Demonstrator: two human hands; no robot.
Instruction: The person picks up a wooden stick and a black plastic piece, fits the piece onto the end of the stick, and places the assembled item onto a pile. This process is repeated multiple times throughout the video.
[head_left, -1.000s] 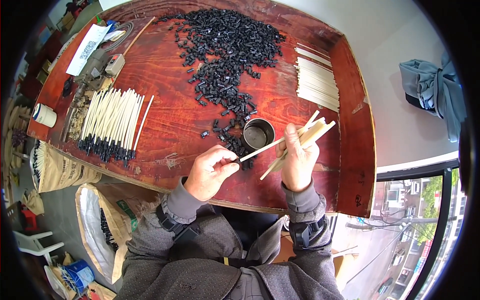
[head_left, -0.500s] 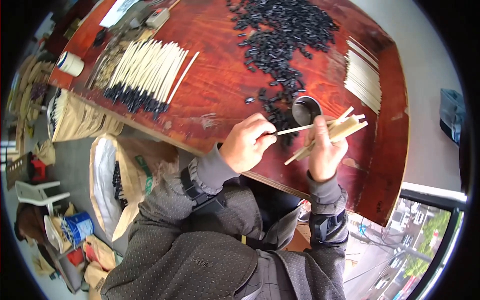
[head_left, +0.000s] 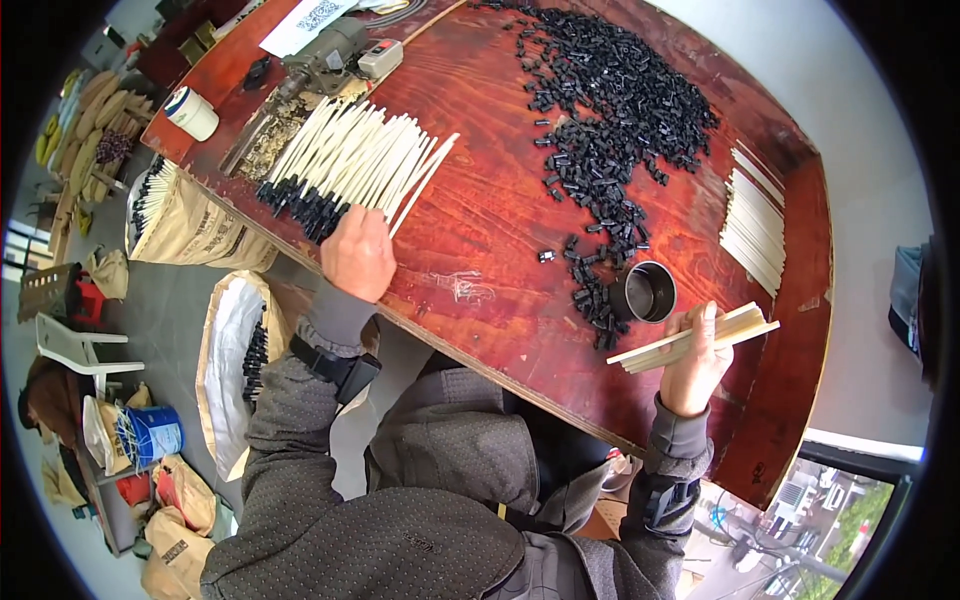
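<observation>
My left hand (head_left: 358,255) is at the near edge of a pile of pale wooden sticks (head_left: 365,150) with black plastic tips (head_left: 300,205). Its fingers are curled in by the black ends at the pile's right side; the back of the hand hides what they hold. In my right hand (head_left: 694,370) is a small bundle of bare wooden sticks (head_left: 735,328), clasped under the thumb above the table. Just beyond that hand stands a round dark metal cup (head_left: 648,292). Left of the cup, a trail of small black plastic pieces (head_left: 620,110) runs back into a large heap.
Bare sticks (head_left: 752,225) lie along the red table's (head_left: 480,230) right side. At the back left are a motor-like machine (head_left: 335,50), a grey switch box (head_left: 380,60) and a white jar (head_left: 192,113). Paper sacks (head_left: 232,350) stand on the floor left, near a white chair (head_left: 85,345).
My left hand has moved left, from beside the right hand to the tipped-stick pile, and the stick between the hands is gone from there. The right hand keeps its bundle. The view has shifted.
</observation>
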